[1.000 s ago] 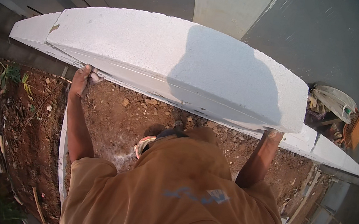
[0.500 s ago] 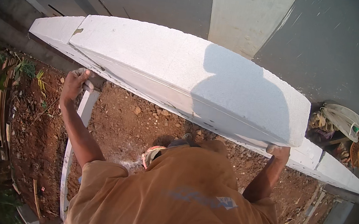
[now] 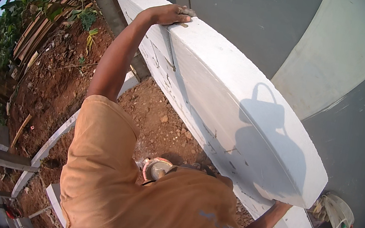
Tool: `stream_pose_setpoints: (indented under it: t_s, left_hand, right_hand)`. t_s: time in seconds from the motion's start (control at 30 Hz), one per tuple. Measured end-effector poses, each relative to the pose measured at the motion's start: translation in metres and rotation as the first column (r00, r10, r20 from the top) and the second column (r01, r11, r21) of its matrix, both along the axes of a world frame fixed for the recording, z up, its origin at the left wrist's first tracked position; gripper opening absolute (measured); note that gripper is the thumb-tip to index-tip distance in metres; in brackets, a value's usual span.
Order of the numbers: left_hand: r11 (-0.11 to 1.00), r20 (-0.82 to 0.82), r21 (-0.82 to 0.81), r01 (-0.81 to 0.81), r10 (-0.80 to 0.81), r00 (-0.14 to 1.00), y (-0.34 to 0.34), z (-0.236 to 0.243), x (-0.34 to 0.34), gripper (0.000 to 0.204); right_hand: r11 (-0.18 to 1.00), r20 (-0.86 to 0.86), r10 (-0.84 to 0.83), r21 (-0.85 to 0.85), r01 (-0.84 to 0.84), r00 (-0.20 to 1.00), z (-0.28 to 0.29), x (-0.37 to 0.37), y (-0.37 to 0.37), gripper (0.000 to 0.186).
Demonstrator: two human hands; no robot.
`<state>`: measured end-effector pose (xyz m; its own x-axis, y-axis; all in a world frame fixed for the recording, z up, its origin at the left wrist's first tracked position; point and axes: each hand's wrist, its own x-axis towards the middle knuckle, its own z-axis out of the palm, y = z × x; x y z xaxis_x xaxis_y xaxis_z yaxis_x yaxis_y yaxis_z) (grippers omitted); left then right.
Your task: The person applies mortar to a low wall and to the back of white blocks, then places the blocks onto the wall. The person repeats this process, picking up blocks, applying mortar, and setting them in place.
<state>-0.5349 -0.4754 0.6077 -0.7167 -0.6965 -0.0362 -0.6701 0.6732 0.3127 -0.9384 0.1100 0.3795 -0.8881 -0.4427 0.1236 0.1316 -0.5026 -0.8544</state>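
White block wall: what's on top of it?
The left hand lies on the wall toward its left end, and a shadow falls across the right part. The surface directly beneath the palm is covered.

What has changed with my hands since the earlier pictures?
Your left hand has moved from the near side of the white block wall onto its top, by the left end of the long block. The view has turned, so the wall slants more steeply. Your right hand stays at that block's right end.
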Motion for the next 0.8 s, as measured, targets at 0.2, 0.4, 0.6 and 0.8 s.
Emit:
stream_pose_setpoints:
  t_s: [0.2,0.4,0.6,0.8]
  left_hand:
    - [0.996,-0.012,-0.066,0.066,-0.067,0.998,0.000,0.002,0.009,0.064]
    - [0.999,-0.011,-0.031,0.022,-0.022,1.000,-0.013,0.000,0.014,0.071]
    - [0.998,-0.084,0.028,0.053,-0.050,0.995,0.005,0.009,0.007,0.069]
    - [0.950,-0.210,0.281,0.139,-0.081,0.974,-0.007,0.011,0.014,0.066]
  right_hand:
    - [1.000,0.016,-0.008,0.011,0.007,1.000,-0.002,0.004,0.003,0.089]
    - [1.000,0.027,-0.026,0.011,0.026,0.999,-0.004,0.007,0.004,0.092]
    - [0.999,0.029,-0.037,0.001,0.037,0.999,-0.003,0.009,0.009,0.094]
    - [0.997,-0.031,-0.046,0.061,0.048,0.998,0.006,-0.002,0.027,0.097]
